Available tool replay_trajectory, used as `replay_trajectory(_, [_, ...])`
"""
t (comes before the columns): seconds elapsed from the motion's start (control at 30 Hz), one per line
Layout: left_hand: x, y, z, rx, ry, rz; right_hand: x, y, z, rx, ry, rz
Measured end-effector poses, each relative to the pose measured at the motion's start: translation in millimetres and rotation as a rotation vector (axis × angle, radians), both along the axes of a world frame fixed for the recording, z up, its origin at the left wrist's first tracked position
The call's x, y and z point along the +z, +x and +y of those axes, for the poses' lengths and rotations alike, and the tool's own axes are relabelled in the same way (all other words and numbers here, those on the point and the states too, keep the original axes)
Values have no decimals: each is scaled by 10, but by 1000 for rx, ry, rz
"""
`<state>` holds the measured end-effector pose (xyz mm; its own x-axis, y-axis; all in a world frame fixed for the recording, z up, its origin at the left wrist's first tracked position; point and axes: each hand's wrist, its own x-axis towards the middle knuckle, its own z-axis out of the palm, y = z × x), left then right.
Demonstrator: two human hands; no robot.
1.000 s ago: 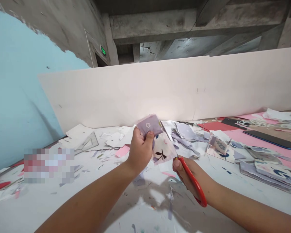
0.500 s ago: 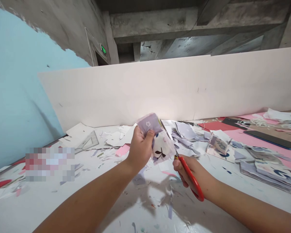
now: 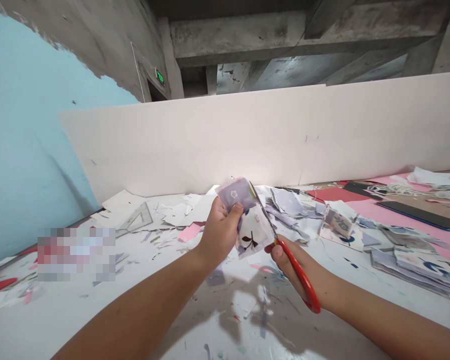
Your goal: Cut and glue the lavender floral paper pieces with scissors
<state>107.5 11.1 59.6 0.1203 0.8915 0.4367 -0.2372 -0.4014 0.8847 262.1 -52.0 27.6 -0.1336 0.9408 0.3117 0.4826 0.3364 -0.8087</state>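
My left hand (image 3: 222, 227) pinches a small piece of patterned paper (image 3: 254, 232), lilac with a white flower at the top and cream with a dark leaf sprig below. The thumb lies across its face. My right hand (image 3: 294, 262) is closed round red-handled scissors (image 3: 302, 277). Their blades run up along the right edge of the patterned paper and touch or nearly touch it. Whether the blades are fully closed I cannot tell. Both hands are above the white table (image 3: 195, 320), which is strewn with thin paper offcuts.
A clear set square (image 3: 137, 220) lies on white paper at the left. To the right are a stack of patterned pieces (image 3: 416, 270), a dark phone (image 3: 423, 215) on pink sheets, and red paper (image 3: 332, 194). A white board (image 3: 210, 145) stands across the back.
The patterned paper and my left hand have shifted slightly right and down. The scissors' handles look closer together, with the blades still along the paper's right edge.
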Motion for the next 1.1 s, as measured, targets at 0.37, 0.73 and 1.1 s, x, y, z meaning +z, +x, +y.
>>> replay_trajectory(0.37, [-17,12,15,-27,-41,-29,-48,-29,58,-17,-106,-53])
replay_trajectory(0.73, [-6,17,12,-100,-29,-82,-40,21,71,54,-100,-34])
replay_trajectory(1.1, [-57,17,15,-96,-37,-16,-92,33,95,70,-13,-70])
